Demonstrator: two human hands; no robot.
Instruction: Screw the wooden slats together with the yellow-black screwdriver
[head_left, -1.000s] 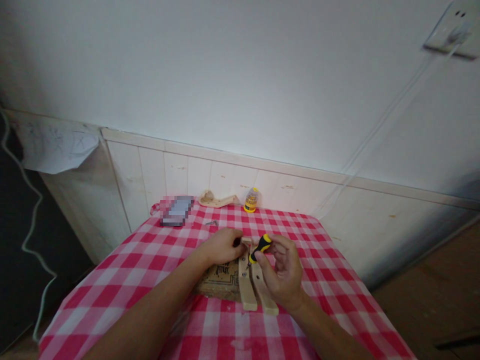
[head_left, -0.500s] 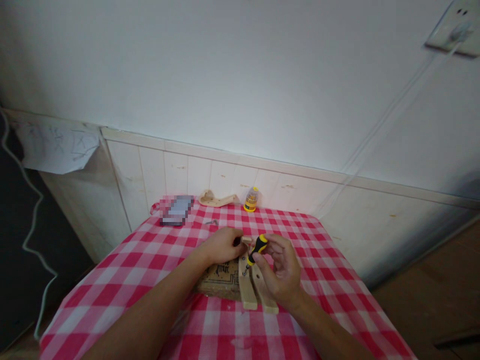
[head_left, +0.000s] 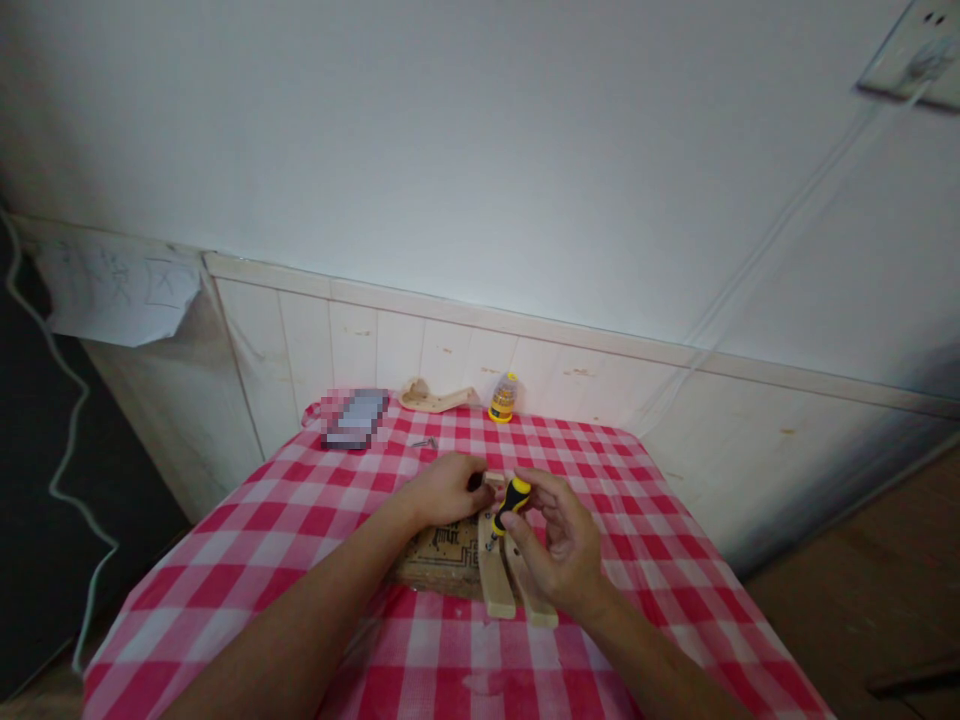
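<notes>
My right hand (head_left: 559, 545) pinches a small black and yellow screwdriver (head_left: 510, 503) between thumb and fingers, its tip pointing down onto a pale wooden slat (head_left: 493, 580). A second slat (head_left: 529, 590) lies beside it, partly under my right hand. Both slats rest against a flat wooden board (head_left: 442, 555) with dark engraved lines. My left hand (head_left: 446, 490) lies curled over the far end of the board and the slats, pressing down on them. All of this sits on a table with a red and white checked cloth (head_left: 300, 520).
At the back of the table lie a blurred-out flat object (head_left: 352, 420), a curved wooden piece (head_left: 431, 398), a small yellow jar (head_left: 503, 398) and loose screws (head_left: 425, 442). A white panelled wall stands right behind. A white cable (head_left: 67, 440) hangs at the left.
The screwdriver's handle has tipped more upright and shifted slightly left, and my right fingers have changed their grip on it. My left hand has stayed put.
</notes>
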